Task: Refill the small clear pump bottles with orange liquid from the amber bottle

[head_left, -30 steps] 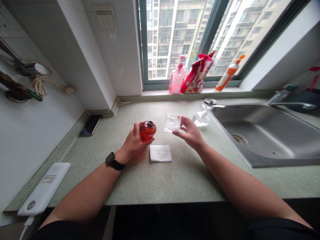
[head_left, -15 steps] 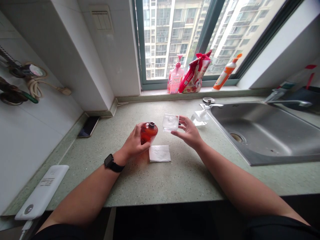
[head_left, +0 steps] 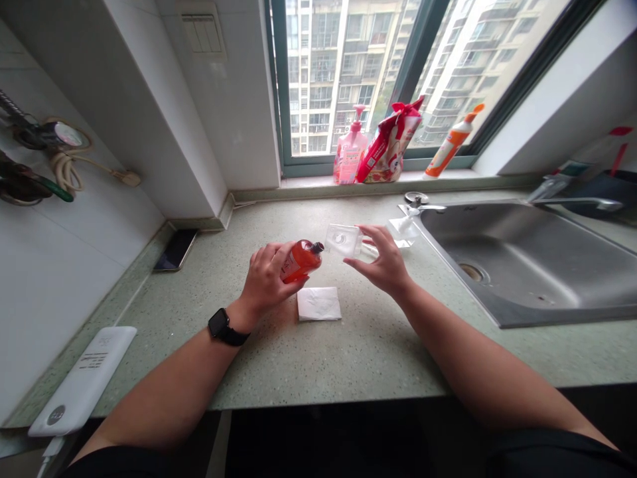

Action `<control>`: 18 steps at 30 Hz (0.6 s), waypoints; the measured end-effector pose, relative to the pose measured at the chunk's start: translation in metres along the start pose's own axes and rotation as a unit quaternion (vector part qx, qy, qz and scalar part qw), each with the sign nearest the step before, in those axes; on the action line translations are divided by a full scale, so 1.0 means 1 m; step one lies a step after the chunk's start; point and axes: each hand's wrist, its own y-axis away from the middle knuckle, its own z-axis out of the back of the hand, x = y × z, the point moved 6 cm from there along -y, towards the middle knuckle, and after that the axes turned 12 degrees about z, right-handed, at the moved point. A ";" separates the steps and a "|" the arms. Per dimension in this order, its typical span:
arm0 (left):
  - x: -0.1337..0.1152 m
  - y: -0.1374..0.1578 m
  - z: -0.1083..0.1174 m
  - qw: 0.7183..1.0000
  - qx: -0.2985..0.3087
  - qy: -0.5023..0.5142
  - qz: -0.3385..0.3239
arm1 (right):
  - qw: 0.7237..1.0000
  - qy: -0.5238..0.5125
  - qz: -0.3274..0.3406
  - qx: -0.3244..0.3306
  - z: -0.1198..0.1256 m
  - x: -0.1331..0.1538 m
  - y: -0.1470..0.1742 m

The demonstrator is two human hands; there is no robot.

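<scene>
My left hand is wrapped round a bottle of red liquid, tilted to the right with its dark uncapped neck beside a clear square container. That clear square container has a round opening and is held at its right side by the thumb and fingers of my right hand. The neck and the opening are close together; I cannot tell whether they touch. A folded white tissue lies on the counter below the bottle. Behind my right hand is a white pump top, lying near the sink's edge.
The steel sink is on the right, with a faucet. On the sill stand a pink pump bottle, a red bag and an orange-and-white bottle. A phone and a white power bank lie left.
The bottle in my left hand has tipped from nearly upright to leaning right, its neck moving toward the clear container. My right hand has shifted slightly to the right with the container.
</scene>
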 end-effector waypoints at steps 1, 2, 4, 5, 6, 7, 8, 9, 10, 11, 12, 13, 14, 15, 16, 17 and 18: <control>-0.001 0.000 0.000 1.000 0.001 -0.005 -0.002 | 1.000 0.012 0.007 0.004 0.001 0.001 -0.001; -0.001 0.001 -0.001 1.000 0.003 -0.009 -0.003 | 1.000 0.023 0.014 0.008 0.001 0.003 -0.001; -0.003 0.001 -0.001 1.000 0.005 -0.013 -0.006 | 0.998 0.042 0.031 0.015 0.002 0.005 -0.002; -0.003 0.002 -0.001 1.000 0.005 -0.015 -0.007 | 0.998 0.049 0.041 0.018 0.002 0.006 -0.002; -0.004 0.002 -0.001 1.000 0.004 -0.017 -0.007 | 0.997 0.055 0.050 0.020 0.002 0.008 -0.002; -0.004 0.002 -0.001 1.000 0.003 -0.018 -0.008 | 0.996 0.060 0.057 0.022 0.002 0.009 -0.002; -0.004 0.003 -0.001 1.000 0.003 -0.020 -0.007 | 0.996 0.065 0.062 0.025 0.002 0.011 -0.002; -0.004 0.003 -0.001 1.000 0.003 -0.021 -0.006 | 0.995 0.070 0.066 0.028 0.002 0.013 -0.003; -0.004 0.003 -0.001 1.000 0.003 -0.021 -0.005 | 0.994 0.076 0.067 0.030 0.001 0.015 -0.003; -0.004 0.003 -0.002 1.000 0.004 -0.021 -0.003 | 0.994 0.081 0.068 0.032 0.001 0.016 -0.003; -0.005 0.003 -0.002 1.000 0.005 -0.022 -0.002 | 0.993 0.086 0.068 0.034 0.001 0.017 -0.003; -0.005 0.003 -0.002 1.000 0.005 -0.023 -0.002 | 0.993 0.089 0.068 0.035 0.001 0.018 -0.003; -0.005 0.003 -0.002 1.000 0.006 -0.024 -0.002 | 0.993 0.091 0.068 0.036 0.001 0.019 -0.003; -0.006 0.003 -0.001 1.000 0.006 -0.025 -0.002 | 0.993 0.093 0.069 0.037 0.001 0.019 -0.003; -0.006 0.004 -0.001 1.000 0.006 -0.026 -0.003 | 0.992 0.095 0.071 0.037 0.001 0.020 -0.003; -0.006 0.004 -0.001 1.000 0.005 -0.026 -0.004 | 0.992 0.096 0.074 0.037 0.001 0.020 -0.002; -0.007 0.004 -0.001 1.000 0.005 -0.026 -0.004 | 0.992 0.097 0.077 0.037 0.001 0.020 -0.002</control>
